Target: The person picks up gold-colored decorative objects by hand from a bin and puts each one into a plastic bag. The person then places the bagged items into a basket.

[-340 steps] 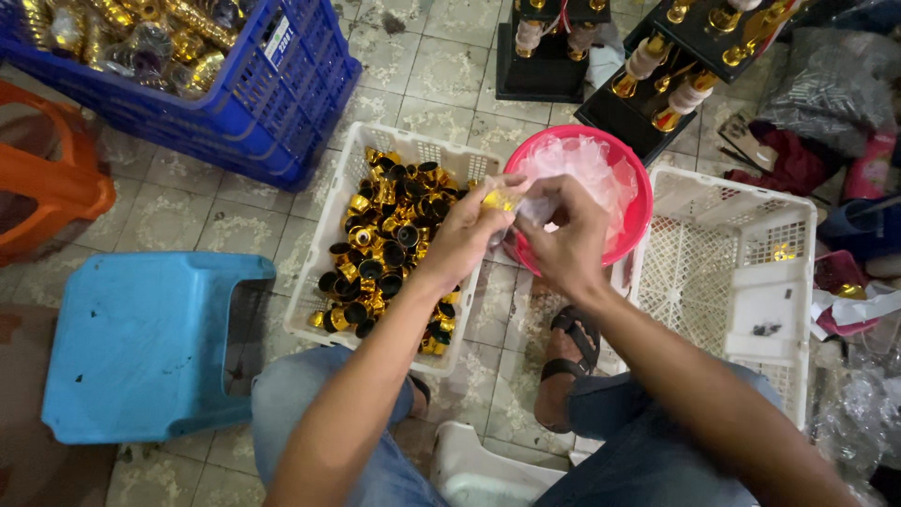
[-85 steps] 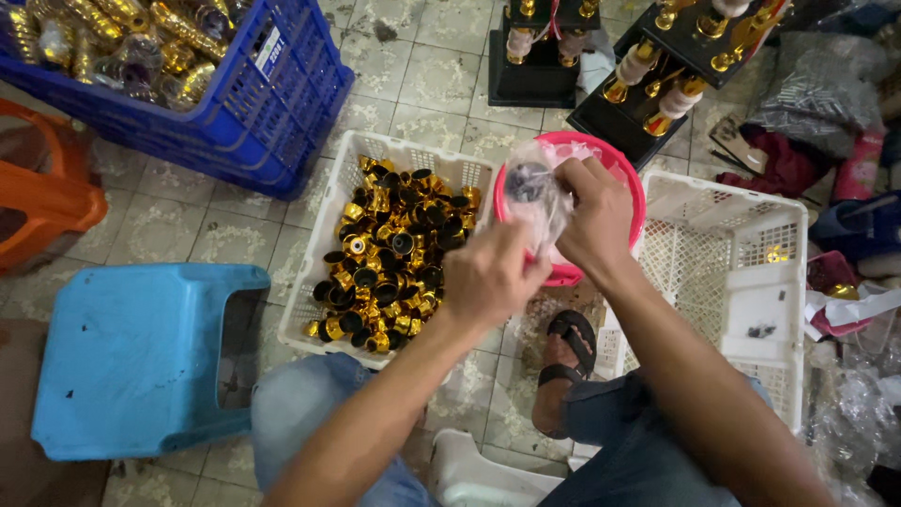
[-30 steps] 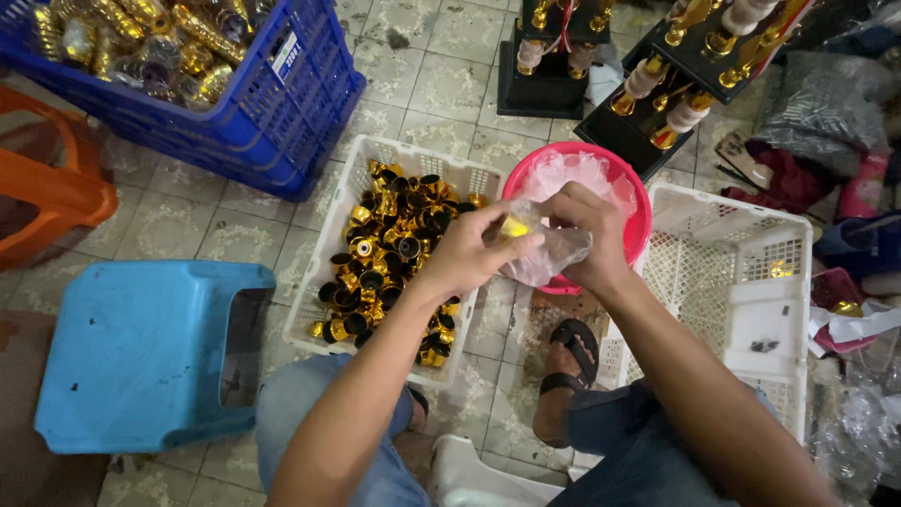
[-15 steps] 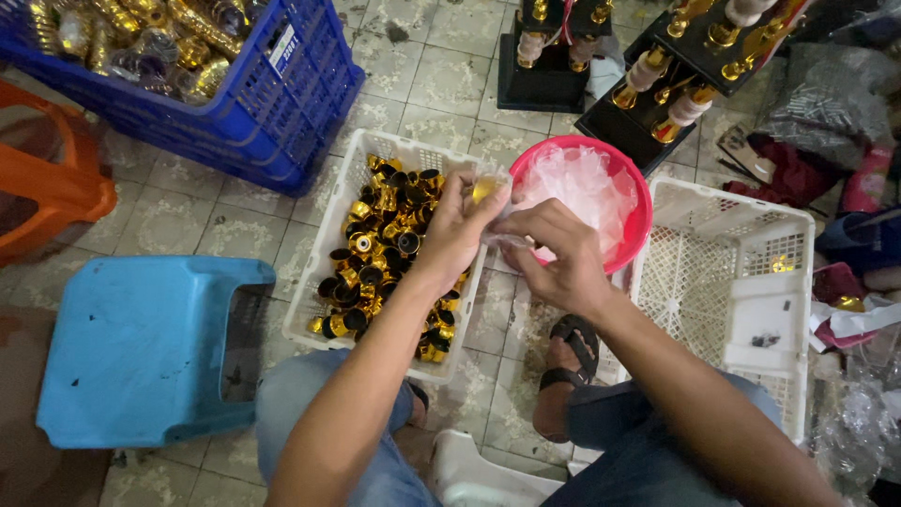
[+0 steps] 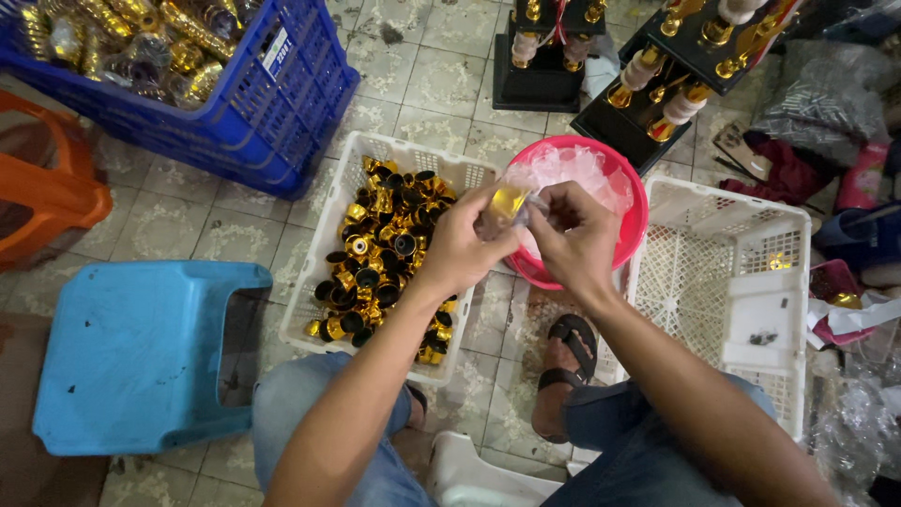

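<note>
The left hand (image 5: 460,249) pinches a small gold cap (image 5: 508,201) between thumb and fingertips, fingers curled narrow around it. The right hand (image 5: 577,239) meets it from the other side, its fingers (image 5: 554,202) bent in close and touching a thin clear plastic wrap (image 5: 537,202) at the cap's edge; whether they grip the wrap firmly cannot be told.

Just below and left of the left fingers sits a white basket (image 5: 328,235) filled with black and gold caps (image 5: 380,253). Directly behind the right fingers is a pink bowl (image 5: 638,211) holding crumpled clear plastic. Right of that hand lies a second white basket (image 5: 723,282), almost bare. Under the forearms a sandalled foot (image 5: 563,361) rests on the tiled floor (image 5: 422,75). Well left of the hands stands a blue stool (image 5: 131,347). Farther beyond the fingers are a blue crate (image 5: 253,122) of gold pieces and trophies (image 5: 657,75) on black bases.
</note>
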